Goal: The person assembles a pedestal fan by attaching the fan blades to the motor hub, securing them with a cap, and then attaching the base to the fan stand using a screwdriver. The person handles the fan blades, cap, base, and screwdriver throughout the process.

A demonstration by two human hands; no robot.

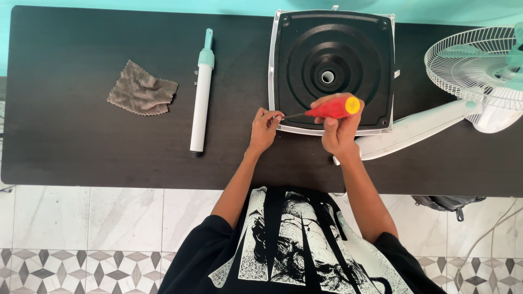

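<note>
While I look straight down from the head camera, the biggest thing I see is the dark table (pixel 81 141), which fills the upper half of the view above a pale tiled floor (pixel 109 218). At the right end of the table lies a white fan (pixel 474 65) on its side, its wire cage at the far right edge and its white stem (pixel 414 128) slanting down and left toward my hands. Next in size is the square fan base (pixel 332 71), turned underside up: a black panel with raised rings and a small centre hole, framed by a white rim, sitting at the far middle of the table. Well to the left lies a white tube (pixel 200 103) with a pale green tip, pointing away from me, and further left a crumpled grey cloth (pixel 141 95). My right hand (pixel 339 133) has its fingers closed around the red handle of a screwdriver (pixel 333 108) with a yellow end cap, the thin shaft pointing left along the near edge of the base. My left hand (pixel 264 130) rests at the near left corner of the base, its fingers pinched together at the screwdriver's tip; whatever they pinch is too small to tell. Just beside the tube lie a few tiny screws (pixel 195 77).
</note>
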